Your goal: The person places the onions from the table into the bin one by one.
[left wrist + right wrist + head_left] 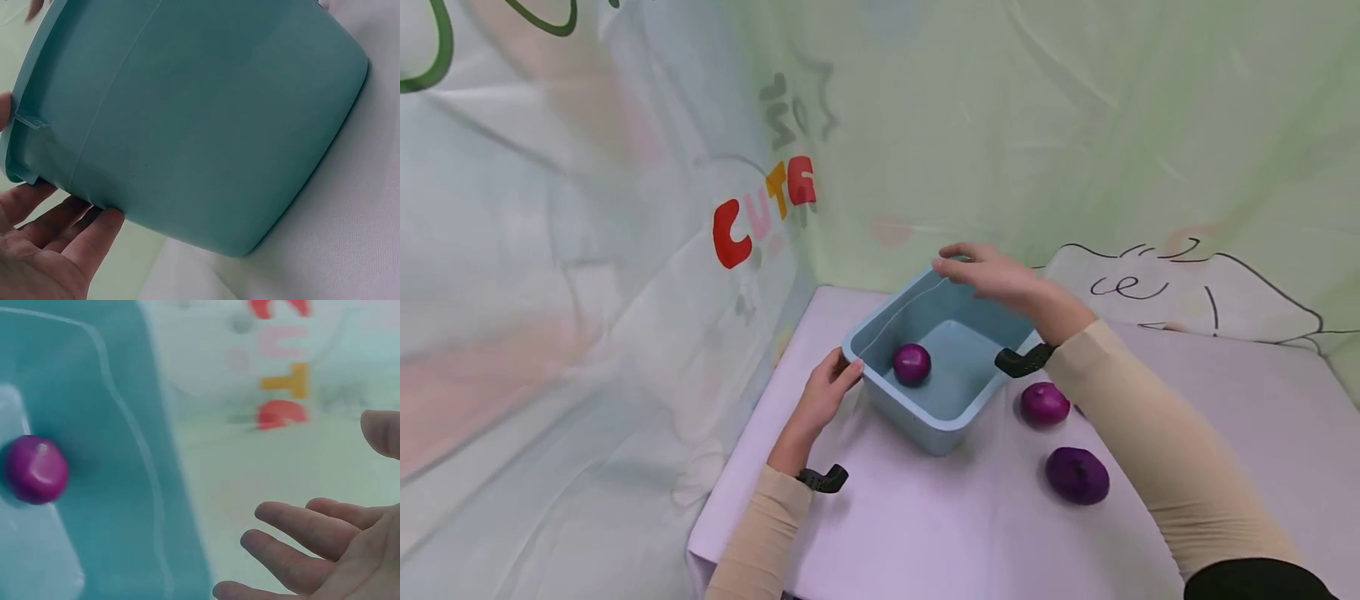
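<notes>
A blue plastic basin [917, 417] stands tilted on the table, with one red onion [912, 364] lying inside it. My left hand [822, 398] grips its left corner, thumb over the rim and fingers against the outer wall, as the left wrist view shows with the fingers [94, 240]. Above the far rim, my right hand [996, 277] is spread with nothing in it; the right wrist view has its fingers [294, 528] apart from the basin wall [125, 462]. To the right of the basin lie a second red onion [1045, 404] and a darker purple one [1077, 476].
The table [925, 533] has a pale lilac cover. A printed curtain [625, 333] hangs along its left side, and a greenish one [1075, 125] stands close behind the basin. Part of another purple thing shows beside the right forearm [1157, 442].
</notes>
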Demonstrator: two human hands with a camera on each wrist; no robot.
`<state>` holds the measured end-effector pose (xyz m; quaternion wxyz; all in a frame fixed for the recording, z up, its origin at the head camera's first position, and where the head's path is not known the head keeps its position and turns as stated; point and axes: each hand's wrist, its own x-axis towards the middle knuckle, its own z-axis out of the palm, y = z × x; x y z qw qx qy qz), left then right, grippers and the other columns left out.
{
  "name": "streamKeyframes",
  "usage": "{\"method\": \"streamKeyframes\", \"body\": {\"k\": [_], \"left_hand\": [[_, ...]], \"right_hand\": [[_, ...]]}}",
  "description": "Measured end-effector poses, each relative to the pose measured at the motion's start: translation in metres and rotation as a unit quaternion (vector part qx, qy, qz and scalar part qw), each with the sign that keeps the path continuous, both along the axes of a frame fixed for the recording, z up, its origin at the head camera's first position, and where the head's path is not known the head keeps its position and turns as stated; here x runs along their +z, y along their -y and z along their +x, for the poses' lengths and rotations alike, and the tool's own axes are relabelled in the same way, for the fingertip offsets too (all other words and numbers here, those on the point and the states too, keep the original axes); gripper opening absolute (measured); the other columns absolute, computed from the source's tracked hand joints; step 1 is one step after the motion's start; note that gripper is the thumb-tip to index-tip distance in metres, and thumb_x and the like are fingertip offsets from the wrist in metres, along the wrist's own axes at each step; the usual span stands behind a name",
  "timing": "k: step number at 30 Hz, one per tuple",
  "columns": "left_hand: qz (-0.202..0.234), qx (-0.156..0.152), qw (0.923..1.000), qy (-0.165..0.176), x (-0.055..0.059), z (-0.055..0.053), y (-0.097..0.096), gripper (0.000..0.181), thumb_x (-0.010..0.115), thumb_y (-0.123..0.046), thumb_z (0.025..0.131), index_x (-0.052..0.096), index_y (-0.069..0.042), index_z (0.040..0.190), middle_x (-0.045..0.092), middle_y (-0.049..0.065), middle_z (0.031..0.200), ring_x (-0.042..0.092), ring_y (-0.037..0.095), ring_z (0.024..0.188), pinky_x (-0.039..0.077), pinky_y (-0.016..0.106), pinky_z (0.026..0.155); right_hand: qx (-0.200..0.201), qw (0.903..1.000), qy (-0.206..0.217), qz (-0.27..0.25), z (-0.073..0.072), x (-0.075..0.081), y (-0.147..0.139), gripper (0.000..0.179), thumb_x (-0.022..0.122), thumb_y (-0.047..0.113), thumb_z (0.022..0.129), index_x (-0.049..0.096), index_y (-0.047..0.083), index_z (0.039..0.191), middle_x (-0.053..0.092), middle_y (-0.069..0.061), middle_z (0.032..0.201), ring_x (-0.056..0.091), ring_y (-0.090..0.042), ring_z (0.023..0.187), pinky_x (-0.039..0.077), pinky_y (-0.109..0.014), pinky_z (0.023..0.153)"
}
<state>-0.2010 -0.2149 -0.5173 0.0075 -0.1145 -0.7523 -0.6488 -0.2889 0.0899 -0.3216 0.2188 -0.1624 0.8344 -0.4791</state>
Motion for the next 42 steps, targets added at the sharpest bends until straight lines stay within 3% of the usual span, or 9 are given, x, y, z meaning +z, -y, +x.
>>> {"method": "streamKeyframes", "body": {"k": [2, 7, 10, 13, 17, 21, 25, 33, 42], "left_hand": [[0.003, -0.004, 1.0, 0.003, 0.001, -0.002, 0.001, 0.068, 0.067, -0.047, 0.101, 0.045, -0.014, 0.157, 0.051, 0.007, 0.153, 0.052, 0.026, 0.137, 0.047, 0.042, 0.107], [0.012, 0.009, 0.9998, 0.008, 0.001, -0.004, 0.007, 0.07, 0.068, -0.048, 0.1, 0.045, -0.013, 0.156, 0.051, 0.008, 0.152, 0.051, 0.026, 0.137, 0.047, 0.04, 0.107], [0.01, 0.026, 0.9995, 0.013, 0.001, -0.003, 0.013, 0.07, 0.068, -0.049, 0.1, 0.045, -0.014, 0.157, 0.05, 0.008, 0.153, 0.051, 0.027, 0.138, 0.047, 0.041, 0.107], [0.006, 0.036, 0.9992, 0.018, 0.002, -0.001, 0.017, 0.07, 0.067, -0.049, 0.101, 0.045, -0.014, 0.157, 0.049, 0.009, 0.154, 0.05, 0.029, 0.138, 0.047, 0.042, 0.107], [0.008, 0.039, 0.9991, 0.016, 0.003, -0.001, 0.02, 0.07, 0.067, -0.048, 0.101, 0.044, -0.014, 0.157, 0.049, 0.01, 0.154, 0.05, 0.029, 0.138, 0.047, 0.042, 0.107], [0.009, 0.034, 0.9992, 0.018, 0.002, -0.001, 0.018, 0.072, 0.067, -0.05, 0.1, 0.044, -0.014, 0.158, 0.048, 0.009, 0.155, 0.05, 0.029, 0.138, 0.047, 0.041, 0.107], [0.009, 0.03, 0.9992, 0.023, 0.0, 0.001, 0.017, 0.07, 0.067, -0.047, 0.101, 0.043, -0.013, 0.158, 0.048, 0.01, 0.156, 0.049, 0.03, 0.139, 0.046, 0.042, 0.107], [0.009, 0.031, 0.9992, 0.025, 0.002, 0.001, 0.016, 0.066, 0.065, -0.042, 0.104, 0.042, -0.014, 0.159, 0.046, 0.01, 0.157, 0.048, 0.03, 0.14, 0.046, 0.042, 0.107], [0.013, 0.028, 0.9993, 0.023, -0.002, 0.0, 0.017, 0.067, 0.066, -0.044, 0.103, 0.043, -0.015, 0.158, 0.048, 0.007, 0.155, 0.049, 0.027, 0.139, 0.047, 0.041, 0.107]], "right_hand": [[-0.018, 0.9995, -0.025, 0.003, 0.009, 0.011, -0.016, 0.073, 0.054, 0.048, 0.107, 0.029, 0.009, 0.162, 0.036, -0.021, 0.159, 0.035, -0.039, 0.146, 0.031, -0.063, 0.117], [-0.051, 0.9898, -0.109, 0.077, 0.028, 0.027, -0.05, 0.078, 0.054, 0.057, 0.104, 0.032, 0.01, 0.162, 0.041, -0.021, 0.158, 0.036, -0.04, 0.145, 0.035, -0.065, 0.112], [-0.053, 0.9771, -0.157, 0.133, 0.039, 0.025, -0.068, 0.079, 0.054, 0.056, 0.104, 0.032, 0.006, 0.161, 0.04, -0.024, 0.158, 0.035, -0.044, 0.145, 0.036, -0.067, 0.109], [-0.056, 0.962, -0.188, 0.19, 0.052, 0.013, -0.089, 0.082, 0.055, 0.054, 0.104, 0.029, 0.001, 0.161, 0.036, -0.031, 0.157, 0.035, -0.051, 0.142, 0.035, -0.071, 0.108], [-0.06, 0.9489, -0.188, 0.246, 0.066, -0.013, -0.119, 0.089, 0.055, 0.057, 0.104, 0.024, -0.004, 0.161, 0.034, -0.036, 0.156, 0.036, -0.058, 0.138, 0.027, -0.079, 0.106], [-0.079, 0.9315, -0.183, 0.304, 0.083, -0.048, -0.154, 0.097, 0.055, 0.064, 0.101, 0.025, -0.008, 0.159, 0.038, -0.039, 0.151, 0.03, -0.063, 0.138, 0.013, -0.092, 0.096], [-0.101, 0.9158, -0.176, 0.347, 0.104, -0.083, -0.184, 0.104, 0.057, 0.069, 0.096, 0.027, -0.011, 0.156, 0.037, -0.04, 0.15, 0.023, -0.067, 0.137, 0.003, -0.096, 0.09], [-0.128, 0.9086, -0.144, 0.371, 0.137, -0.142, -0.23, 0.121, 0.064, 0.075, 0.089, 0.013, -0.012, 0.157, 0.025, -0.047, 0.149, 0.016, -0.072, 0.132, -0.008, -0.096, 0.086], [-0.147, 0.903, -0.169, 0.367, 0.15, -0.188, -0.248, 0.108, 0.074, 0.064, 0.088, 0.026, -0.008, 0.153, 0.034, -0.045, 0.143, 0.021, -0.073, 0.128, -0.011, -0.096, 0.084]]}}
